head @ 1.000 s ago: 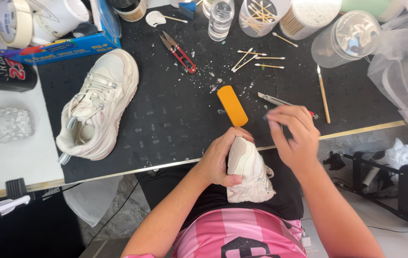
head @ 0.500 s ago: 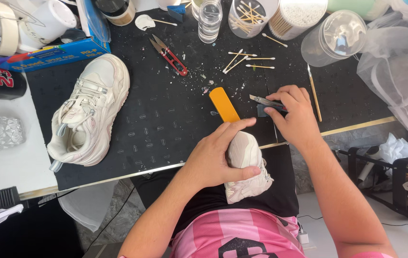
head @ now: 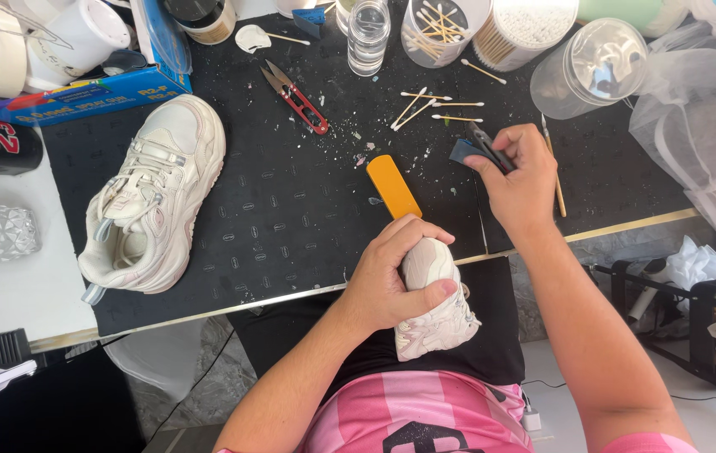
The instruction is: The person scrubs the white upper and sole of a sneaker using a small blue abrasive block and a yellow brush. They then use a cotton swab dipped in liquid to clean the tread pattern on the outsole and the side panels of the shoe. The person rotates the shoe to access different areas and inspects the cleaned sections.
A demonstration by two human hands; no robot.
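Cream chunky sneaker [head: 435, 306], toe up, gripped by left hand [head: 391, 281].

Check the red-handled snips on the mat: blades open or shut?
Open. The red-handled snips lie flat on the black mat, untouched, their two blade tips spread apart in a narrow V.

The left hand [head: 391, 277] grips a cream sneaker [head: 435, 302] in the lap while the right hand [head: 517, 180] holds a dark knife [head: 486, 147].

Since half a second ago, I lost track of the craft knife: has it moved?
Yes. The right hand has lifted the craft knife up the mat, away from the person, from level with the orange file toward the cotton swabs.
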